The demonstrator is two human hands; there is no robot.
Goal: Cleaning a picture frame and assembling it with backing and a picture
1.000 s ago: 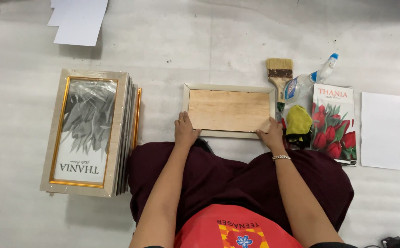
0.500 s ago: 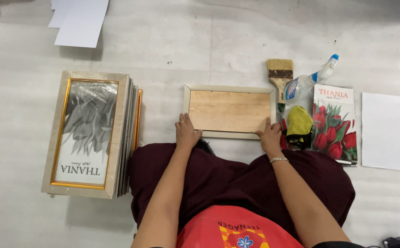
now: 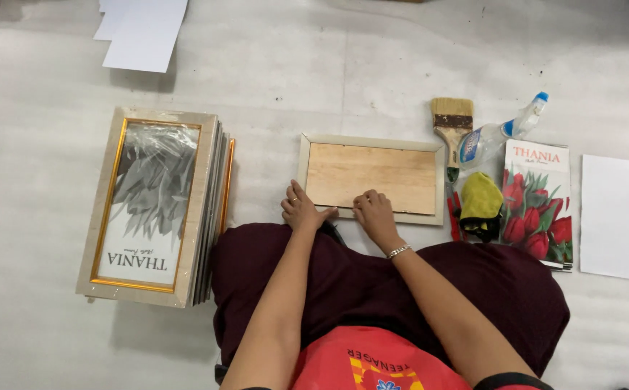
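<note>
Frame (image 3: 372, 178) lies face-down on the floor before your knees, wooden backing up | stack of frames (image 3: 157, 206) to its left | your left hand (image 3: 301, 211) and right hand (image 3: 373, 215) press flat, fingers spread, on its near edge | brush (image 3: 451, 123) at its right.

Bare-armed person, left hand (image 3: 301, 211) wore a ring, right hand (image 3: 374, 215) a thin metal bracelet, red printed top, dark maroon skirt

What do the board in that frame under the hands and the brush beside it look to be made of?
Flat tan backing board: looks like wood or fibreboard, matt, with faint grain streaks. Its pale frame: possibly painted wood. Wide paintbrush: light bristles, dark band, probably a wooden handle.
</note>
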